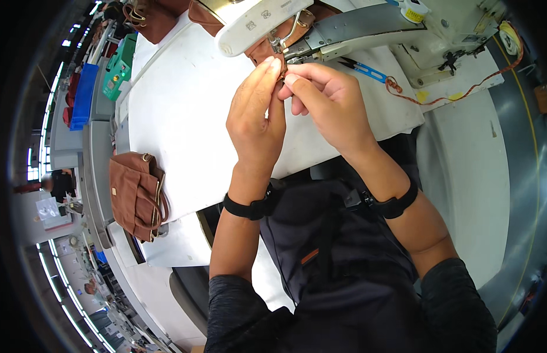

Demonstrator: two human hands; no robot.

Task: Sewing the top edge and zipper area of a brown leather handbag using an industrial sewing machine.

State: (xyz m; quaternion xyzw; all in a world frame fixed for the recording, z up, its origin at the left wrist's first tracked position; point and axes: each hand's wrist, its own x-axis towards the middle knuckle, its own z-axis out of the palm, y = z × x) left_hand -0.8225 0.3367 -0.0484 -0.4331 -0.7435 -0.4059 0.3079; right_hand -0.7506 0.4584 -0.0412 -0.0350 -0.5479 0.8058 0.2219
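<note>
My left hand (256, 112) and my right hand (335, 106) meet just in front of the sewing machine's needle area (277, 44). Between their fingertips is the near end of a brown leather-like bag piece (262, 53), which runs back under the machine head (259, 26). The left fingers are pressed together along its edge. With thumb and forefinger, the right hand pinches at the same spot; its other fingers are curled. Exactly what lies in the pinch is mostly hidden by the fingertips. To the right of the hands, blue-handled thread snips (367, 72) lie on the white table (185, 117).
A finished-looking brown handbag (135, 191) rests at the table's left edge. More brown bags (159, 20) are at the back left, near a green case (119, 67) and a blue bin (84, 97). The machine's arm (367, 29) spans the back right; an orange-brown cord (456, 97) trails there.
</note>
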